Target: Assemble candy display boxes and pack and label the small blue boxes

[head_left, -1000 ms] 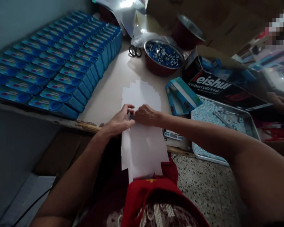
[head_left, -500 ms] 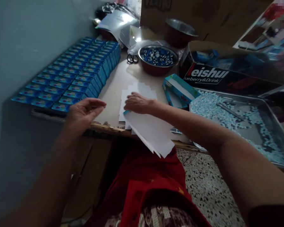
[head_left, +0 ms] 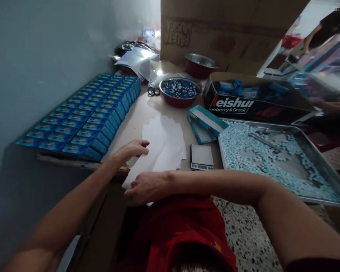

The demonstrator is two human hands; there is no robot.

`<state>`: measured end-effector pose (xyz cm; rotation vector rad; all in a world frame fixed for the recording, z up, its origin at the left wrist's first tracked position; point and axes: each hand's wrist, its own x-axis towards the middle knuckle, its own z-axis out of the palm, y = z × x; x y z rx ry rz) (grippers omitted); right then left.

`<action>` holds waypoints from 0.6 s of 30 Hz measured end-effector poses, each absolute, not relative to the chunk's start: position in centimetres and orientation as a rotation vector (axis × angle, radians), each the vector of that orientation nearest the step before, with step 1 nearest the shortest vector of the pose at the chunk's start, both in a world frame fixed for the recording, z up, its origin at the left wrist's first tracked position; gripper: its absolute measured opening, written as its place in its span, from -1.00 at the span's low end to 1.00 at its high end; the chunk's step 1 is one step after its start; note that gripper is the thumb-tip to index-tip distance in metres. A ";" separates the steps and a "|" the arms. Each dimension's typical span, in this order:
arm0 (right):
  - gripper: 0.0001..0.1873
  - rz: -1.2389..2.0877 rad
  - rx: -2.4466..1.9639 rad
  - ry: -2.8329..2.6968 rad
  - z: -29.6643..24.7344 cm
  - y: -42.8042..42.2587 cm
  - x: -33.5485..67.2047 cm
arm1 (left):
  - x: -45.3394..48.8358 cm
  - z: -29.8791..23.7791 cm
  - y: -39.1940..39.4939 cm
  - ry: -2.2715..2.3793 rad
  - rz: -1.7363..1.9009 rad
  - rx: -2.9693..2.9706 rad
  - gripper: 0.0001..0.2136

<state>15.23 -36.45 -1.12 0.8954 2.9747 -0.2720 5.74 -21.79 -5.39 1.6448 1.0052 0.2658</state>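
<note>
White cardboard sheets with stepped edges lie in a stack on the table, their near end reaching over its front edge. My right hand is closed on the near left corner of a white cardboard sheet, thumb side down. My left hand rests at the left side of the stack, its fingers stretched out and slightly apart over the white surface. A bit of blue print shows beneath my right wrist. To the right of the stack stands a small digital scale.
Rows of blue boxes fill the left side. Behind are black scissors and a bowl of wrapped sweets. At right are an open blue box, a black carton and a metal tray of small pale-blue pieces.
My right hand has come down and left, from the middle of the sheets to their near corner. My left hand has moved right onto the stack. The scale is now uncovered.
</note>
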 end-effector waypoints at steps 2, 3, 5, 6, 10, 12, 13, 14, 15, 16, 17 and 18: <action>-0.62 -0.460 1.179 3.135 -1.6 -37.5 18.7 | 4.6 -5.6 -22.3 0.954 0.241 1.498 -0.61; -0.61 -0.542 1.597 3.123 -2.1 -38.0 20.4 | 4.0 -5.6 -22.8 0.925 0.236 1.442 -0.58; -0.49 -0.647 2.632 2.582 -3.7 -38.7 23.4 | 3.2 -5.6 -24.2 0.903 0.237 1.340 -0.51; -0.41 -0.772 2.922 2.240 -4.6 -38.8 24.6 | 3.0 -5.7 -25.0 0.900 0.253 1.293 -0.48; -0.42 -1.634 2.883 1.870 -7.6 -38.1 26.4 | 3.6 -6.2 -27.9 0.885 0.424 1.267 -0.42; -0.28 -1.971 2.695 1.967 -8.1 -37.6 26.6 | 4.1 -6.2 -28.6 0.892 0.506 1.369 -0.39; -0.18 -2.122 2.598 1.979 -8.1 -37.5 26.6 | 4.2 -6.2 -28.7 0.894 0.531 1.427 -0.37; -0.09 -2.259 2.506 1.968 -8.1 -37.5 26.6 | 4.4 -6.3 -28.8 0.895 0.550 1.475 -0.35; -0.03 -2.369 2.432 1.950 -8.0 -37.7 26.6 | 4.5 -6.4 -28.8 0.896 0.567 1.505 -0.33; 0.02 -2.426 2.398 1.942 -7.9 -38.0 26.5 | 4.6 -6.6 -28.8 0.896 0.580 1.511 -0.31; 0.05 -2.418 2.409 1.955 -7.7 -38.5 26.4 | 4.6 -6.8 -29.0 0.896 0.587 1.487 -0.28; 0.07 -2.350 2.446 1.999 -7.5 -39.0 26.1 | 4.7 -7.1 -29.2 0.903 0.588 1.442 -0.25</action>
